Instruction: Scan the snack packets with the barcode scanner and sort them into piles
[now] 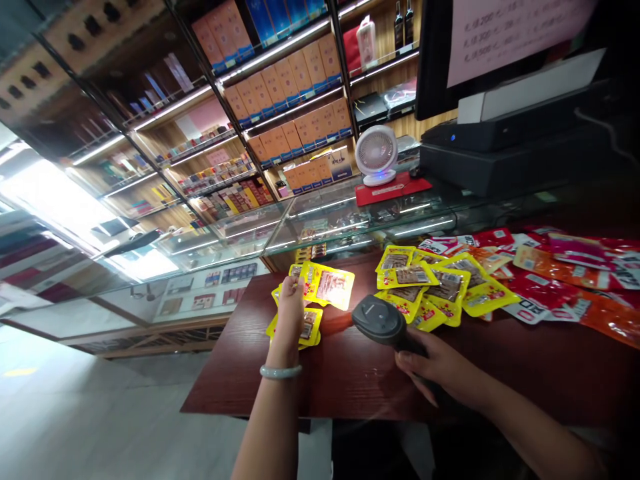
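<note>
My left hand (293, 303) is closed on a yellow snack packet (327, 285), whose front is brightly lit. Beneath that hand lie several more yellow packets (311, 327) on the dark red wooden table. In my right hand (433, 363) is a black handheld barcode scanner (380, 320), its head turned toward the lit packet and a short distance from it. Just beyond the scanner lies a pile of yellow packets (450, 287) with brown contents showing through their windows.
Red, white and orange packets (560, 280) cover the table's right side. Behind stand a glass display counter (320, 220), a small white fan (377, 153) on a red sheet, and a monitor (435, 67) with a pink notice. The table's left edge (215, 347) borders open floor.
</note>
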`<state>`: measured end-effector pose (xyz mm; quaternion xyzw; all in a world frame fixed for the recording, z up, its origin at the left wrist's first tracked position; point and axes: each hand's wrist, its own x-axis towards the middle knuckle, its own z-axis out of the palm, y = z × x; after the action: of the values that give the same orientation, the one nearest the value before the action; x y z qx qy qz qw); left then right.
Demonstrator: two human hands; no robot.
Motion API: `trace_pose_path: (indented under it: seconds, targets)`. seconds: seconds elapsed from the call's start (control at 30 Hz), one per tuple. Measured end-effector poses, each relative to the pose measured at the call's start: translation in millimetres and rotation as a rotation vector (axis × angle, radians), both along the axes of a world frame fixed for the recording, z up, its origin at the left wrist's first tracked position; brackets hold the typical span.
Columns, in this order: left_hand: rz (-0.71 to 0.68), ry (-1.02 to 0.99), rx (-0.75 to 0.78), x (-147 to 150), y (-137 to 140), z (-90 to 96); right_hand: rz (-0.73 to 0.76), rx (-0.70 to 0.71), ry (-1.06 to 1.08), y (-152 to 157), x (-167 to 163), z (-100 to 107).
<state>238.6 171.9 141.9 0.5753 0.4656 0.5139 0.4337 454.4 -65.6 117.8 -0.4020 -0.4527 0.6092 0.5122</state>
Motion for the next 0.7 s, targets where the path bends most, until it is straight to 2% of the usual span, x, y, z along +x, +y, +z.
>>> trace_pose_path:
  seconds: [0.1,0.2,0.3,0.37,0.4,0.47,0.57,0.63,0.7]
  targets:
    - [-0.042,-0.104,-0.065,7.1,-1.1,2.7,-0.017,0.008,0.024,-0.7,0.4,-2.0]
    - [-0.083,-0.224,-0.135,28.9,-9.3,8.7,-0.031,0.006,0.026,-0.5,1.2,-6.9]
    - [-0.296,-0.353,-0.232,67.9,-20.7,9.5,-0.043,0.013,0.016,0.5,0.5,-11.7]
    - [-0.478,-0.283,-0.236,91.8,-22.8,5.4,-0.053,0.005,0.011,0.8,-0.1,-14.4]
    - [-0.498,-0.183,-0.206,99.2,-20.9,2.8,-0.059,-0.006,0.009,0.6,-0.2,-15.8]
    - [-0.419,0.123,-0.059,101.0,-11.5,-1.5,-0.07,-0.031,0.014,-0.2,0.7,-18.4]
    - [-0.146,0.74,0.182,74.6,11.9,-1.1,-0.092,-0.061,0.026,-1.6,3.7,-21.1]
    - [0.03,1.112,0.181,48.7,29.5,3.1,-0.104,-0.065,0.001,-2.0,5.2,-20.8]
    - [0.137,1.336,0.104,25.9,45.4,7.2,-0.101,-0.056,-0.043,-2.0,5.3,-18.3]
